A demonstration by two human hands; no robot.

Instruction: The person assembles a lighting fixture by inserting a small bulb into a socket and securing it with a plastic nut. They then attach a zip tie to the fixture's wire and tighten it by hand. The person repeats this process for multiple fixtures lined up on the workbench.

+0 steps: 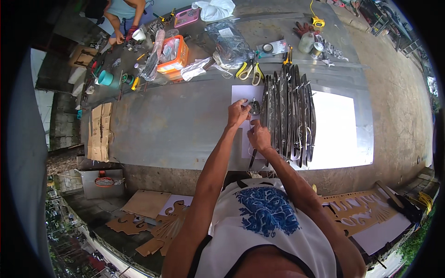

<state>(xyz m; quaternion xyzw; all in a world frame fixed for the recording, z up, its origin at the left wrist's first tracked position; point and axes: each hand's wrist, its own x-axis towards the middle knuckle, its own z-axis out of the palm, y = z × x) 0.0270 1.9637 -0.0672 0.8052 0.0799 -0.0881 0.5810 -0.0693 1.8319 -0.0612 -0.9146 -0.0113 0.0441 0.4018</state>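
Observation:
My left hand (pixel 238 114) is closed at the fingertips on a small dark rounded piece (pixel 255 108) over a white sheet (pixel 240 92). Beside the lower part of that sheet, my right hand (pixel 259 137) has its fingers curled; what they hold, if anything, is too small to make out. Just right of both hands, a row of long dark strips (pixel 288 116) with bright wires and shiny clips lies side by side, pointing away from me. A larger white sheet (pixel 340 129) sticks out from under the strips on the right.
Scissors (pixel 250 72), a tape measure (pixel 318 21), a black plastic bag (pixel 228 44) and an orange tub (pixel 175 59) stand along the far side of the metal table (pixel 171 125). Folded cardboard (pixel 99 132) lies at its left end. Another person's hand (pixel 119 37) works at the far left.

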